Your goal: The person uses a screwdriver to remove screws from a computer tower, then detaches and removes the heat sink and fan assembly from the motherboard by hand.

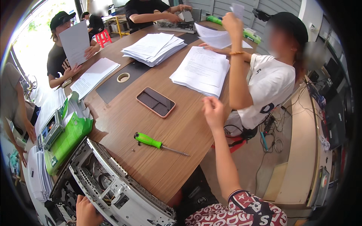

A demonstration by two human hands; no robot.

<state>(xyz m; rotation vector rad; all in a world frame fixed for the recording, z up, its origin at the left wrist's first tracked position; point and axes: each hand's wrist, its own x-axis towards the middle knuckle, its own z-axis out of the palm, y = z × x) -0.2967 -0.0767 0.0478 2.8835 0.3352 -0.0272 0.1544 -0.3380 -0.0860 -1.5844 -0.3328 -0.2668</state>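
An opened metal computer case (124,188) lies at the lower left, its drive bays and cables showing. My left hand (88,211) is at its near side, fingers curled over the metal frame. My right hand (213,112) is raised near the table's right edge, below a stack of printed sheets (201,71). Its fingers are bent together in a pinch; whatever may be between them is too small to make out. Between my hands, a green-handled screwdriver (149,140) rests on the wooden table (177,128), a tiny screw (132,150) beside it. Beyond it lies a phone (156,102) in a pink-edged case.
More paper stacks (154,47) and a tape roll (123,77) lie farther back. Green paper packaging (71,139) borders the computer case on the left. A person in white (260,83) handles sheets at the right; others sit or stand around the table. Cables (271,132) trail on the floor.
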